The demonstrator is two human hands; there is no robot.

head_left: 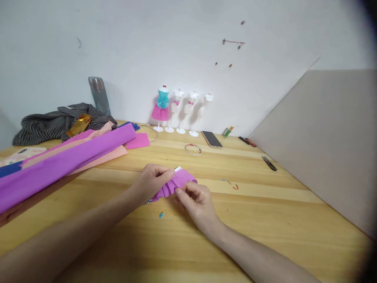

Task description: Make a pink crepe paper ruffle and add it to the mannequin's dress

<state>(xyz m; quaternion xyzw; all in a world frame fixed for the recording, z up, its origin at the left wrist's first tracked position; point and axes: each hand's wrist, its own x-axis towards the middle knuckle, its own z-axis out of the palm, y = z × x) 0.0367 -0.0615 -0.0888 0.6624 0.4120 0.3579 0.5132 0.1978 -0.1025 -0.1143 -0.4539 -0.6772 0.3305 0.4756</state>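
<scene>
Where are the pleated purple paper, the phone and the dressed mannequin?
pleated purple paper (180,181), head view, on its gathered middle.
phone (211,138), head view, middle of its dark screen.
dressed mannequin (160,111), head view, on its pink skirt.

Right of the pleated paper (179,181) pinched in my fingers (167,174), the surface (265,224) lies open up to the slanted grey board (330,137), save a black cutter (269,163). To the left, long purple paper rolls (59,161) bar the way. Ahead, a tape ring (193,149) and a phone (211,138) lie before a row of dress forms (182,108) by the wall (147,47).
</scene>
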